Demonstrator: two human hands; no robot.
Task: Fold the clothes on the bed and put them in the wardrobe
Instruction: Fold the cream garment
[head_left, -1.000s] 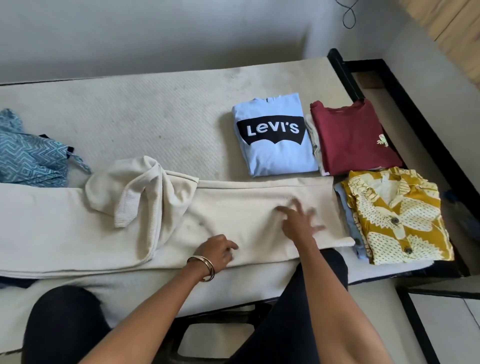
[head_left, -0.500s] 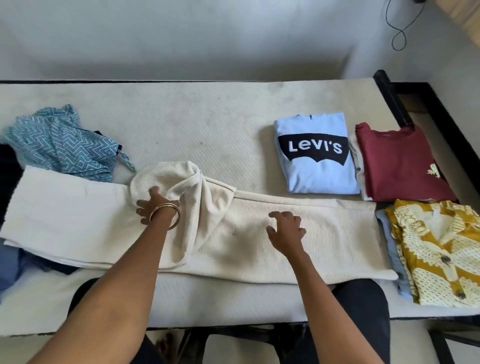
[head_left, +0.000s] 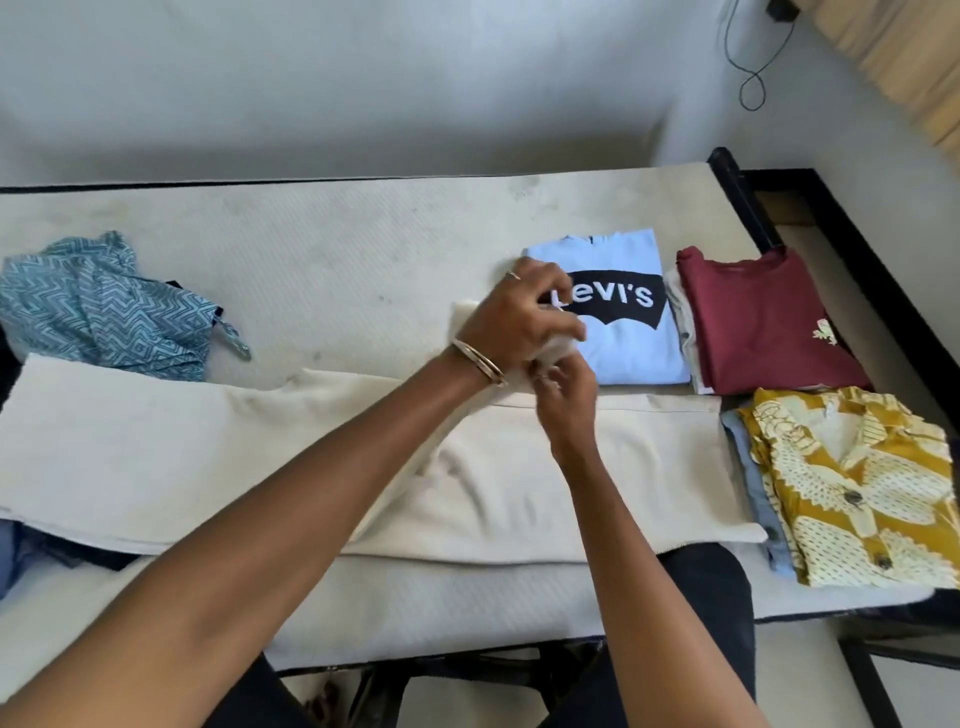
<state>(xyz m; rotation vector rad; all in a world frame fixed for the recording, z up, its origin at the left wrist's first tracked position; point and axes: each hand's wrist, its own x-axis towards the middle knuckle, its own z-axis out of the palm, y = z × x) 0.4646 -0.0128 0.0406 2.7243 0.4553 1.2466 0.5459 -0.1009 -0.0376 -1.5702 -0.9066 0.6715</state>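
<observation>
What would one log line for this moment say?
stage: folding | hands: left hand and right hand grip cream garment | done: three folded piles | unfolded: blue patterned cloth

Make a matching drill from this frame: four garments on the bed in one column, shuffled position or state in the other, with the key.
Column 1
1. cream garment
2. light blue T-shirt
3. maroon top
4. blue patterned cloth

Column 2
A. unfolded heap at the far left of the bed
B. folded, at the right edge, beyond the yellow shirt
C. spread lengthwise along the near side, one part gripped by both hands
D. folded, black logo facing up, partly hidden by the left hand

Pairs: 1-C, 2-D, 3-B, 4-A
</observation>
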